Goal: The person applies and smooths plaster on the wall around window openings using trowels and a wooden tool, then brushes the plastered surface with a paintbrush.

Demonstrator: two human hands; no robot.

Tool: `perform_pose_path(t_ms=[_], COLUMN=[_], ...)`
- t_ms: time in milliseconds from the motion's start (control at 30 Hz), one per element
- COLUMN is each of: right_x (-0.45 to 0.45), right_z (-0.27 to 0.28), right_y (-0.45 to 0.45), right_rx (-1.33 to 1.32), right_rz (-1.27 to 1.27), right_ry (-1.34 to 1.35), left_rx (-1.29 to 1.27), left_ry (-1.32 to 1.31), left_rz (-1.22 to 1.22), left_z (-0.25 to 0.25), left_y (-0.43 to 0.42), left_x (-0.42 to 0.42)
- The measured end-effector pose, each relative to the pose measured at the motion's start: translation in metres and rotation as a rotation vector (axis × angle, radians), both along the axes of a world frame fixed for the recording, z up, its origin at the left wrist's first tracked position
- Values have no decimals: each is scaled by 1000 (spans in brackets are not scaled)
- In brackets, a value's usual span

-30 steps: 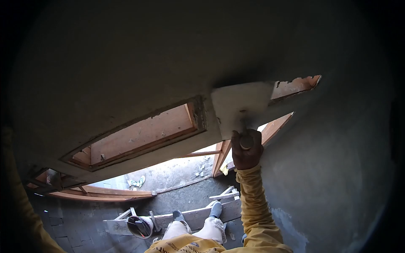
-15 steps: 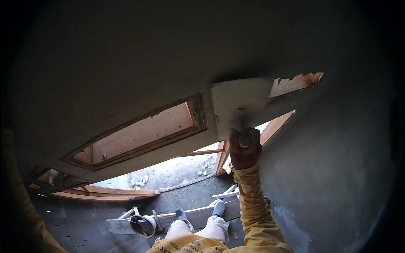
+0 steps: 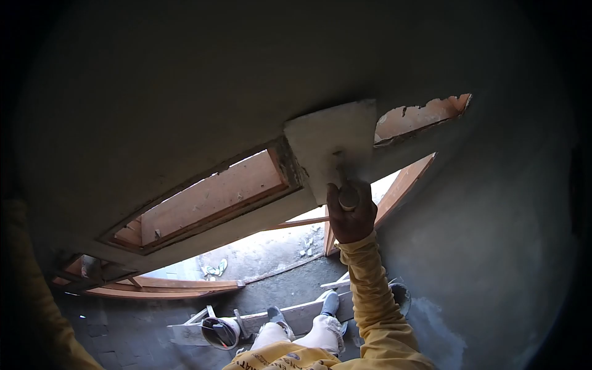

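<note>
My right hand (image 3: pixel 353 217), in a yellow sleeve, is closed round the rounded handle of a plastering trowel (image 3: pixel 330 132). The trowel's broad flat blade lies against the grey plastered wall (image 3: pixel 203 105), between two framed openings. Its left edge reaches the corner of the long opening (image 3: pixel 209 197), and its right edge borders the ragged-edged smaller opening (image 3: pixel 419 118). On the far left only my left sleeve (image 3: pixel 37 290) shows; the hand itself is lost in the dark.
My feet (image 3: pixel 330 302) stand on a wooden plank (image 3: pixel 296 313). A bucket (image 3: pixel 221 333) with something in it is beside the plank on the left, and another bucket (image 3: pixel 401 299) is behind my right arm. Below the wall is a wooden-framed gap (image 3: pixel 407 179).
My right hand and the trowel have shifted left and slightly up, with the blade tilting. More of the ragged opening on the right shows. The whole view has moved a little.
</note>
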State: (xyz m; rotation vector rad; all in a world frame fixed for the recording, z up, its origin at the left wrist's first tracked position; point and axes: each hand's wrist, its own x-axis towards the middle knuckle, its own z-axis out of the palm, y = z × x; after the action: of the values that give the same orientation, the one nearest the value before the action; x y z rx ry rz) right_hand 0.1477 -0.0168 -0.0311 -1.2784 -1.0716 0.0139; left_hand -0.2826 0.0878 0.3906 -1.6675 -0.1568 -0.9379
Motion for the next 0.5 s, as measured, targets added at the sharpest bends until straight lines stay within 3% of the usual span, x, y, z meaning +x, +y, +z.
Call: perform_pose_path(t_ms=[67,167,233,267,367,433,500], right_x=[3,1,-5,-16,-47,-57,-66], right_z=[1,9,-3,-4,-9,-9,-17], right_y=[1,-12,-30,-41,-56,-56,-53], right_rx=[-2,-18,25,-12,44,-84,-115], right_rz=[-96,-212,-294,-226,-46,-98,-34], right_ry=[17,174,-203,-128,-19,-166,-48], left_rx=[-82,-162,-59,42,-22,-9,10], left_ry=[-106,-95,-84,-73,-73,-60,-47], left_rz=[229,225,219,213,131,130,131], left_z=[2,7,2,-2,-13,-6,-4], left_y=[-6,-4,-5,-6,-15,-7,-6], left_x=[-12,-24,-13,-5,23,8,4])
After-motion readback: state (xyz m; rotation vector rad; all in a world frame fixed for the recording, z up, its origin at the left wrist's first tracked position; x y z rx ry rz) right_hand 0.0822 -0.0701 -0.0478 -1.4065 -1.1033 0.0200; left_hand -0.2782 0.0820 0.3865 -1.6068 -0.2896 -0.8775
